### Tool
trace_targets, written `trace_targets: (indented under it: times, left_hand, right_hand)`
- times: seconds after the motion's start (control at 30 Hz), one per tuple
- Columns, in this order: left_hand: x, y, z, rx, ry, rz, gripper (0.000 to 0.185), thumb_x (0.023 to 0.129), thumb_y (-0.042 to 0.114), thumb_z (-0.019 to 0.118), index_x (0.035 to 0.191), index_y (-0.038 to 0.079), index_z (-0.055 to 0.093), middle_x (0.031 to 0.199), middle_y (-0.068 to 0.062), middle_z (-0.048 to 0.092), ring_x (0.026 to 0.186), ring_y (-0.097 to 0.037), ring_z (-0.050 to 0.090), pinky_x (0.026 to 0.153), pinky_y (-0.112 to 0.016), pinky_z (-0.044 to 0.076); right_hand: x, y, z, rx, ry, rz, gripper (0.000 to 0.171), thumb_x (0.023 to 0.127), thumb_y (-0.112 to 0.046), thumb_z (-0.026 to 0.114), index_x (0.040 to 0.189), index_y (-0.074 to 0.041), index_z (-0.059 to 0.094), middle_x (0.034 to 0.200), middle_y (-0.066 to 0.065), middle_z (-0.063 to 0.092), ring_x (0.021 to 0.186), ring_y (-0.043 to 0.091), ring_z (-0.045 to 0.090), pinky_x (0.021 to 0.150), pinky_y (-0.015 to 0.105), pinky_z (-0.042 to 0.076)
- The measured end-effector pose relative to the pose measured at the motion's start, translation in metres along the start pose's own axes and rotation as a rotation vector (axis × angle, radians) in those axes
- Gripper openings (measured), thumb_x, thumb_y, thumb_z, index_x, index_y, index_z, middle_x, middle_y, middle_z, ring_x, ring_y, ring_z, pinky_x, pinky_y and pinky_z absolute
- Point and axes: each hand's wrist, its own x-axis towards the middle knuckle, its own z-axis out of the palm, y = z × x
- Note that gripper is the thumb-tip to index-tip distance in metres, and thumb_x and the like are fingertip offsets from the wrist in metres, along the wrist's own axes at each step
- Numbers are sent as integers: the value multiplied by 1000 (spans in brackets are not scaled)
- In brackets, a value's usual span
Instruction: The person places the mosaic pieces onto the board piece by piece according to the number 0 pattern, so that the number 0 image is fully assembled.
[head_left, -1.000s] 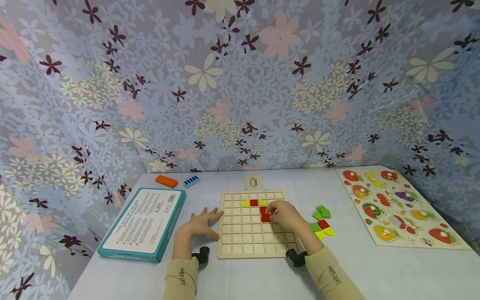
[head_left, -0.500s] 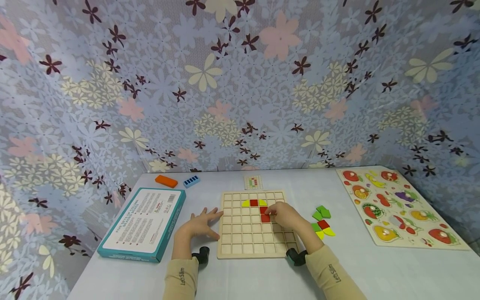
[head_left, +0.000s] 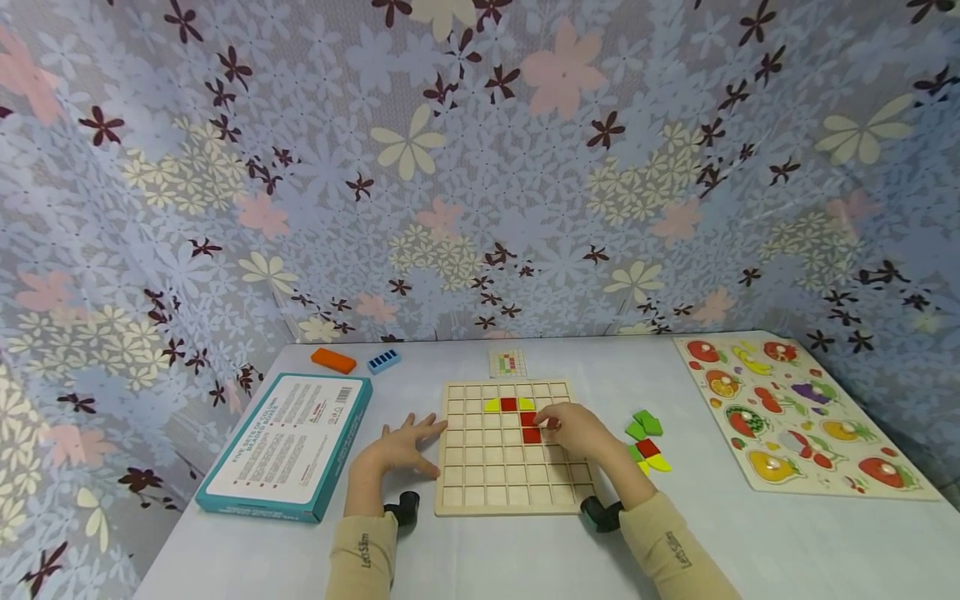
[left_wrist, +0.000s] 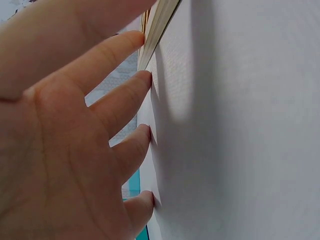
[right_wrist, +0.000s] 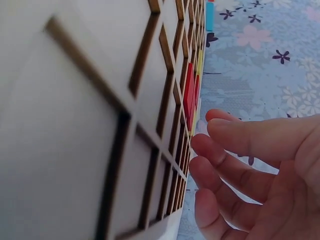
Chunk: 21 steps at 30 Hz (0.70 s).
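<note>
Red tile [head_left: 531, 434]: seated in the wooden grid board [head_left: 495, 479], just left of the right fingertips.
Right hand [head_left: 576, 429]: over the board, fingers loosely bent, gripping nothing; whether they touch the tile cannot be told.
Left hand [head_left: 401, 451]: spread flat on the table [head_left: 525, 550], fingertips [left_wrist: 145, 77] at the board's left edge.
Loose tiles [head_left: 645, 443]: right of the right hand.

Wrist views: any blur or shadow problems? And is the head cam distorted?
Left wrist: left hand fills the near side, soft; its shadow falls across the table. Right wrist: near cells of the wooden grid board are blurred, the red pieces sharper. Head: wide-angle, floral backdrop bowed; even light, no glare.
</note>
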Motion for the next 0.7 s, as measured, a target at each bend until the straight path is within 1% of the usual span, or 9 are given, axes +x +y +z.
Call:
trace_targets:
  times: [0.3,0.7]
  left_hand:
    - [-1,1,-1,-9,-6,-3,81,66,17,79,139,18,44,151,-7,27,141,-36,6,109,-62,-7]
    - [-3,2,-1,-13,3,0,80,66,16,79,138,17,45,150,-7,28,141,-36,7,109,-62,-7]
  right_hand:
    - [-8,11,-6,-9,8,8,20,83,-1,62,101,-5,67,88,6,62,83,21,57,72,38,51]
    - [-19,28,-15,-30,23,-7,19,83,-2,62,101,-4,67,84,4,61,77,18,56,62,30,48]
